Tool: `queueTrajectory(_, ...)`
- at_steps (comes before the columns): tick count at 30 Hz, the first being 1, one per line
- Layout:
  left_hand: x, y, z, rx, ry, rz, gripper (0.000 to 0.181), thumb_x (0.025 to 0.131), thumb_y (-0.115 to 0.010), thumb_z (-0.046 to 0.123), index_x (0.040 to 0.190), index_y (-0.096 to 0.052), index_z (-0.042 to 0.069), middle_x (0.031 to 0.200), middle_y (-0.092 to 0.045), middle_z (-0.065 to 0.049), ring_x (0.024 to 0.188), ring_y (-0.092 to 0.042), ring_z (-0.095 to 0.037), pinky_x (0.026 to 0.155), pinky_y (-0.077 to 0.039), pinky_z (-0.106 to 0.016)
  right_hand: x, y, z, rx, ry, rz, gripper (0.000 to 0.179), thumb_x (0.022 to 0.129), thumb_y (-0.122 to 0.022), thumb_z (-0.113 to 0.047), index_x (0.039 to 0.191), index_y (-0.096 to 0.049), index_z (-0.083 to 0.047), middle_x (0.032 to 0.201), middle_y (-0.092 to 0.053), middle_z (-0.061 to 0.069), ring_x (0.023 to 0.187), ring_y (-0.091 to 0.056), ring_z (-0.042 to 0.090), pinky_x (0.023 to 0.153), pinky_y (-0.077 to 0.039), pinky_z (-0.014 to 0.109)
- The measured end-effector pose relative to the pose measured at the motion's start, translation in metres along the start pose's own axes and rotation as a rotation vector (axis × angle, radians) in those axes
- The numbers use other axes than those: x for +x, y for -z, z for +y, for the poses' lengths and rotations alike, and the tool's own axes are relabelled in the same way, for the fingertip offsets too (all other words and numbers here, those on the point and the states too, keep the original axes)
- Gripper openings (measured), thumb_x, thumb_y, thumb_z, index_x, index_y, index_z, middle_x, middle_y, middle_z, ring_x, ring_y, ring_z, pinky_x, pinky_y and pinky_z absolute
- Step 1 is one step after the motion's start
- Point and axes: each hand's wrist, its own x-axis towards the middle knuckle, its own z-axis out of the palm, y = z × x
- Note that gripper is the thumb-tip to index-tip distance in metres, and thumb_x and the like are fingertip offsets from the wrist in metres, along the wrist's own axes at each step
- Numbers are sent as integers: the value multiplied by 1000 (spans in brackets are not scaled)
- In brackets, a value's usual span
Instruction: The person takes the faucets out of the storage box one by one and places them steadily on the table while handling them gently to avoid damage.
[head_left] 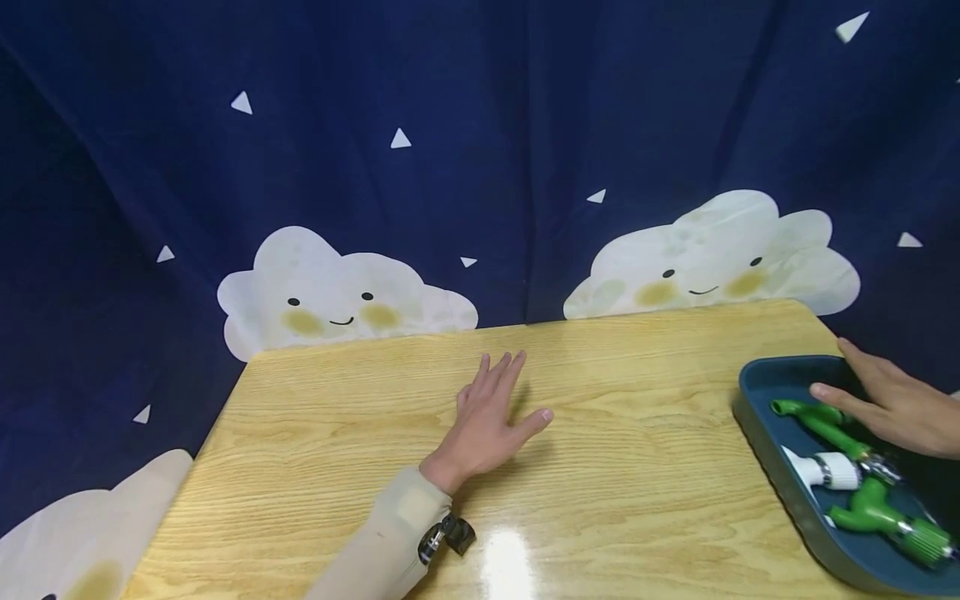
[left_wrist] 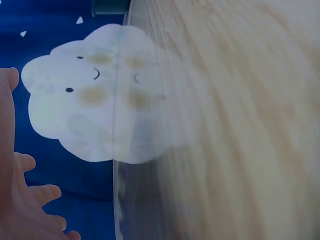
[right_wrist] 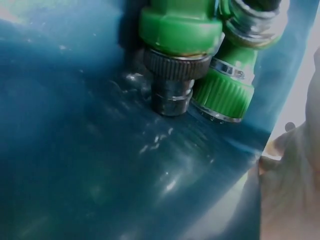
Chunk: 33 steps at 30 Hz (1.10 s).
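Left grip and right grip were spread, the latter seemingly reaching; a green fitting, near right, next wanted pinching.

- Head: high, facing forward-down across table to curtain.
- Left wrist: low, rolled sideways, same table and curtain.
- Right wrist: very near, looking into tray, shared with head.

No text, brand, number or sign can be read (in head or wrist views).
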Motion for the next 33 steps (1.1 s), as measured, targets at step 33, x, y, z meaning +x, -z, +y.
queueTrajectory(33, 19, -32, 44, -148, -37, -97, 82, 98, -49, 67, 166, -21, 29, 173, -26, 0, 163, -17, -33, 125, -20, -64, -7, 1, 8, -127, -42, -82, 126, 95, -49, -74, 153, 22, 12, 142, -18, 59, 124, -32, 77, 101, -34, 81)
